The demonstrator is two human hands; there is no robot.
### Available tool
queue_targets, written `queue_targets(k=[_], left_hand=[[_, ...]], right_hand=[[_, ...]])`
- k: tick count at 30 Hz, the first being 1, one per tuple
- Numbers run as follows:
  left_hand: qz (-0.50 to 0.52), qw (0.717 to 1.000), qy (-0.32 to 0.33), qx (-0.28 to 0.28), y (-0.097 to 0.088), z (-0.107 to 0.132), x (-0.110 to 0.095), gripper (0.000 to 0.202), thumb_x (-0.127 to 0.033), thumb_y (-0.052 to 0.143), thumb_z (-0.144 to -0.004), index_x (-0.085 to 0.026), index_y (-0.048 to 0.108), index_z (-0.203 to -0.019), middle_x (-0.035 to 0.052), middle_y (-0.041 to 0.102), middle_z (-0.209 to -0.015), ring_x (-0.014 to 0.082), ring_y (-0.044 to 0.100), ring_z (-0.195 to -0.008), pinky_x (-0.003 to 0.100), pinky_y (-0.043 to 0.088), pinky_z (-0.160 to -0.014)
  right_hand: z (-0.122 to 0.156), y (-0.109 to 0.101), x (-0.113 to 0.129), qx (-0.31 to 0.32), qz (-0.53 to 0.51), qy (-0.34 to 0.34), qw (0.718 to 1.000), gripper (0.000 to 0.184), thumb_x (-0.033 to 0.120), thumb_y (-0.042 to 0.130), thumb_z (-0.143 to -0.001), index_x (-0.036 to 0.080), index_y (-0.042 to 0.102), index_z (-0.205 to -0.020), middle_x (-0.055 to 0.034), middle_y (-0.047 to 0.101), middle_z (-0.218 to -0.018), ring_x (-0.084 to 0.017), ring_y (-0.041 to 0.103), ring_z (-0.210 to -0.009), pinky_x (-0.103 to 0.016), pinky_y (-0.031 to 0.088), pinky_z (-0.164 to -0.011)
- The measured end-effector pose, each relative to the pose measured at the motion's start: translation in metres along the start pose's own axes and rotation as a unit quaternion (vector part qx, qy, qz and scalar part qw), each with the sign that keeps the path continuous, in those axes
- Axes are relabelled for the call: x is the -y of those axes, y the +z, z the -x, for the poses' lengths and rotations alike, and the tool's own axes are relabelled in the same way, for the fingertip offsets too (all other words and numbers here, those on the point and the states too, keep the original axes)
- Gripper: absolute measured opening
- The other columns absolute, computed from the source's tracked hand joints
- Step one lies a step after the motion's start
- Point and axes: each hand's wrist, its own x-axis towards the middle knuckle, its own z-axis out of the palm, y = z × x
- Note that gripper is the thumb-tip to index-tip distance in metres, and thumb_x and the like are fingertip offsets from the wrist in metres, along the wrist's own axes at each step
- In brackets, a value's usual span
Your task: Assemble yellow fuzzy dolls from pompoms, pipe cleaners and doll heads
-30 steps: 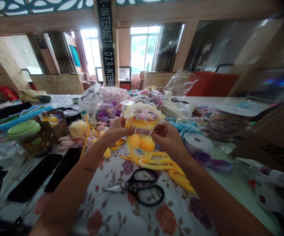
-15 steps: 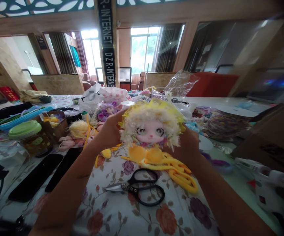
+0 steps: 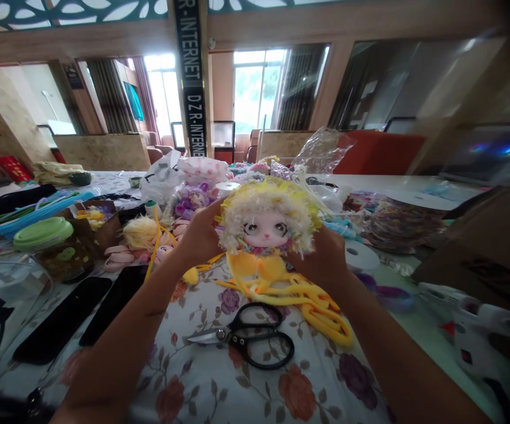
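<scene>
A doll's head with cream curly hair and a yellow frilled trim is held up in front of me, its face turned my way. My left hand grips its left side, and my right hand grips the right side; the fingertips of both are mostly hidden behind the hair. Just below the head are orange-yellow rounded pieces. A looped bundle of yellow fuzzy cord lies beneath my right hand. Black-handled scissors rest on the floral cloth, blades pointing left.
At left are two black phones, a green-lidded jar and pale yellow doll hair. A white glue gun, a white roll and a cardboard box stand at right. Plastic bags pile up behind.
The doll's head has tilted slightly and come a little left, with both hands still around it. My right hand shows more below the hair, and the white roll beside it is more visible.
</scene>
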Motion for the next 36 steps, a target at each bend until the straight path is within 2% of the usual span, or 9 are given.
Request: queue_targets(k=[4, 9, 13, 16, 19, 21, 26, 30, 36], left_hand=[[0.011, 0.999, -0.038, -0.004, 0.0, 0.0, -0.004, 0.081, -0.035, 0.083, -0.054, -0.018, 0.05, -0.126, 0.0099, 0.065, -0.109, 0.0229, 0.064, -0.093, 0.031, 0.054, -0.079], [0.05, 0.994, -0.098, 0.0, 0.001, -0.001, -0.007, 0.079, -0.039, 0.085, -0.049, -0.013, 0.056, -0.118, 0.0102, 0.067, -0.103, 0.0241, 0.064, -0.091, 0.03, 0.055, -0.076], [0.062, 0.986, -0.153, 0.008, 0.001, -0.001, -0.004, 0.079, -0.031, 0.087, -0.045, -0.014, 0.057, -0.116, 0.0073, 0.068, -0.099, 0.0225, 0.065, -0.088, 0.028, 0.055, -0.073], [0.098, 0.975, -0.201, 0.009, 0.003, -0.001, -0.002, 0.069, -0.023, 0.085, -0.047, -0.014, 0.06, -0.11, 0.0053, 0.07, -0.095, 0.0203, 0.066, -0.084, 0.025, 0.055, -0.069], [0.151, 0.951, -0.271, 0.005, 0.007, -0.002, -0.003, 0.058, -0.021, 0.082, -0.051, -0.014, 0.06, -0.104, 0.0051, 0.071, -0.093, 0.0208, 0.067, -0.085, 0.025, 0.056, -0.067], [0.189, 0.931, -0.311, 0.004, 0.009, -0.003, -0.003, 0.059, -0.021, 0.083, -0.05, -0.014, 0.059, -0.104, 0.0059, 0.071, -0.095, 0.0221, 0.068, -0.086, 0.027, 0.056, -0.068], [0.239, 0.902, -0.359, 0.012, 0.01, -0.003, -0.002, 0.065, -0.017, 0.083, -0.048, -0.014, 0.056, -0.107, 0.009, 0.071, -0.099, 0.0264, 0.067, -0.091, 0.032, 0.057, -0.072], [0.247, 0.898, -0.364, 0.014, 0.01, -0.002, 0.001, 0.065, -0.017, 0.083, -0.05, -0.014, 0.054, -0.109, 0.0112, 0.07, -0.104, 0.0283, 0.066, -0.095, 0.036, 0.056, -0.075], [0.248, 0.906, -0.342, 0.015, 0.015, -0.001, 0.007, 0.062, -0.02, 0.082, -0.052, -0.013, 0.056, -0.107, 0.0127, 0.068, -0.107, 0.03, 0.065, -0.098, 0.037, 0.055, -0.076]], right_hand=[[0.002, -0.001, -0.001, 0.007, -0.017, 0.02, 1.0, 0.024, 0.035, 0.057, -0.081, 0.022, 0.054, -0.1, -0.0021, 0.063, -0.067, -0.019, 0.062, -0.055, -0.028, 0.049, -0.048], [0.005, 0.001, 0.002, 0.031, -0.05, 0.105, 0.993, 0.031, 0.033, 0.063, -0.074, 0.022, 0.054, -0.102, -0.0016, 0.066, -0.07, -0.021, 0.064, -0.057, -0.03, 0.051, -0.051], [0.006, 0.004, 0.006, 0.059, -0.122, 0.21, 0.968, 0.033, 0.025, 0.067, -0.067, 0.022, 0.057, -0.099, 0.0009, 0.066, -0.069, -0.02, 0.063, -0.057, -0.031, 0.052, -0.053], [0.004, 0.009, 0.011, 0.064, -0.24, 0.303, 0.92, 0.039, 0.02, 0.068, -0.066, 0.022, 0.058, -0.103, -0.0009, 0.069, -0.081, -0.022, 0.067, -0.073, -0.032, 0.056, -0.063], [0.0, 0.014, 0.015, 0.062, -0.395, 0.368, 0.839, 0.046, 0.022, 0.072, -0.067, 0.024, 0.056, -0.11, -0.0034, 0.069, -0.104, -0.025, 0.066, -0.096, -0.035, 0.056, -0.081], [-0.002, 0.016, 0.017, 0.064, -0.456, 0.4, 0.793, 0.048, 0.022, 0.076, -0.065, 0.025, 0.056, -0.108, -0.0032, 0.069, -0.105, -0.024, 0.066, -0.099, -0.036, 0.055, -0.085], [-0.005, 0.017, 0.018, 0.067, -0.496, 0.452, 0.738, 0.045, 0.022, 0.081, -0.06, 0.024, 0.058, -0.099, -0.0034, 0.071, -0.1, -0.024, 0.068, -0.094, -0.037, 0.057, -0.083], [-0.004, 0.017, 0.018, 0.074, -0.5, 0.471, 0.723, 0.041, 0.021, 0.081, -0.06, 0.023, 0.059, -0.094, -0.0032, 0.071, -0.096, -0.023, 0.068, -0.092, -0.035, 0.057, -0.082], [-0.006, 0.015, 0.019, 0.085, -0.471, 0.475, 0.739, 0.04, 0.021, 0.079, -0.06, 0.021, 0.058, -0.094, -0.0042, 0.071, -0.096, -0.024, 0.068, -0.092, -0.036, 0.057, -0.082]])
